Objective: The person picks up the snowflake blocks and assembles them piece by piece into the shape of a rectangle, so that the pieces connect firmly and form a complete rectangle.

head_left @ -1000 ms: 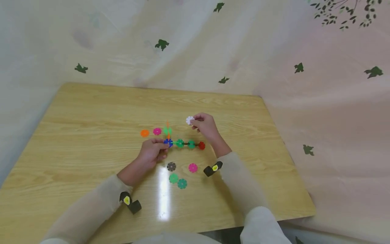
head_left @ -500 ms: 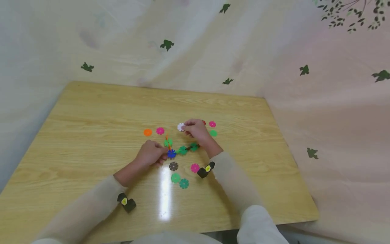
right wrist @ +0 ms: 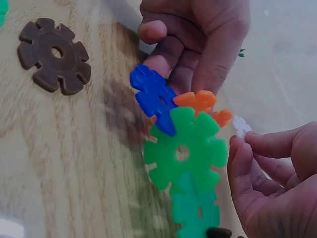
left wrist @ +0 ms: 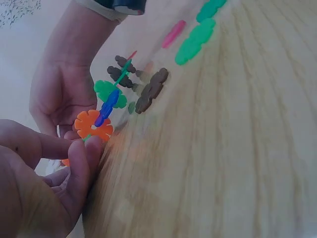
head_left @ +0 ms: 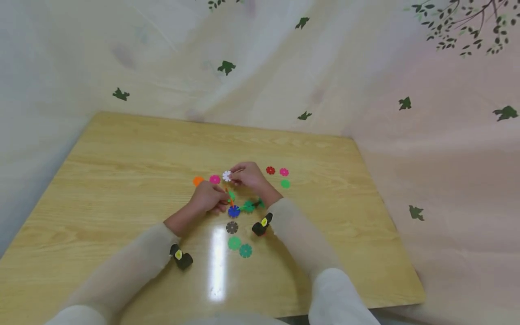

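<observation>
My left hand [head_left: 209, 197] pinches a chain of slotted plastic discs by its upper end, near an orange disc [left wrist: 94, 125]. The chain continues through a blue disc [head_left: 233, 211], a light green disc [right wrist: 183, 148] and a teal disc [right wrist: 195, 210]; in the head view its far end is partly hidden by the right wrist. Between thumb and fingers, my right hand [head_left: 248, 175] pinches a white slotted disc [head_left: 226, 176]. The white disc is close to the chain's orange end; whether they touch cannot be made out.
On the wooden table [head_left: 122, 189], loose orange [head_left: 197, 181] and pink [head_left: 215, 179] discs lie behind the left hand. Red [head_left: 270, 170], pink [head_left: 284, 172] and green [head_left: 285, 183] discs lie right. Brown [head_left: 232, 227], green [head_left: 234, 243] and teal [head_left: 245, 251] ones lie in front.
My right hand has moved left with the white disc, nearing the left hand and uncovering discs at the back right. The left hand's hold has shifted from the blue disc up the chain.
</observation>
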`<state>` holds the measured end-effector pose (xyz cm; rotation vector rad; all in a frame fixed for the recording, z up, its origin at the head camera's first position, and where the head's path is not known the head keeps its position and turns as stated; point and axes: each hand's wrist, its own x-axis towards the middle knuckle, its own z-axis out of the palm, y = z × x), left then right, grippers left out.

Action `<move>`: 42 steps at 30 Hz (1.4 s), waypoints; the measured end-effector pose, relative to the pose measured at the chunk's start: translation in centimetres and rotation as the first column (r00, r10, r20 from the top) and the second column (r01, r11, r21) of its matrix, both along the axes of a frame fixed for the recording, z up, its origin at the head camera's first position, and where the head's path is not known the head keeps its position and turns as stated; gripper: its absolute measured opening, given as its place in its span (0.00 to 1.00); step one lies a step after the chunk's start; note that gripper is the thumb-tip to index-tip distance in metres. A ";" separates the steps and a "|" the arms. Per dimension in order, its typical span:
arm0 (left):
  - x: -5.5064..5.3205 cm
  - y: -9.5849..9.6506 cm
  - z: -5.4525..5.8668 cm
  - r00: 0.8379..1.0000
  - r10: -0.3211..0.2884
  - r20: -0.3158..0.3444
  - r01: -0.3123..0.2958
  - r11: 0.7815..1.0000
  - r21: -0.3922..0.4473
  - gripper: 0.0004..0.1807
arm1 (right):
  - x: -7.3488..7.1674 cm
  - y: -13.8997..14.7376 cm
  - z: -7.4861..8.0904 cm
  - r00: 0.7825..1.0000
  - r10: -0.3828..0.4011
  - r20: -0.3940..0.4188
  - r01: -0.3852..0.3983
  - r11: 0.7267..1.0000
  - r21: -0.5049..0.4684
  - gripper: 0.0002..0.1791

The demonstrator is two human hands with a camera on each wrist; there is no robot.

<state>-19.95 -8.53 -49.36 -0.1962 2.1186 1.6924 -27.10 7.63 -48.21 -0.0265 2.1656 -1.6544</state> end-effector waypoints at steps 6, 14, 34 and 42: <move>-0.1 0.2 -0.1 0.998 0.034 0.049 -0.037 0.997 0.061 0.11 | 0.5 0.0 -0.3 1.000 0.007 0.023 -0.007 1.000 0.014 0.11; -0.3 0.1 -0.6 0.997 0.069 0.030 -0.071 0.994 0.085 0.11 | 1.0 0.2 -0.4 1.000 0.021 0.015 -0.022 1.000 0.021 0.11; 0.0 1.3 -0.2 0.985 0.171 -0.035 -0.170 0.985 0.030 0.07 | 1.5 0.7 0.2 0.985 0.095 -0.140 -0.075 0.987 0.142 0.03; -0.2 0.7 -0.2 0.993 0.118 -0.020 -0.117 0.992 0.055 0.10 | 1.6 1.2 -0.5 0.988 0.089 -0.124 -0.077 0.992 0.095 0.05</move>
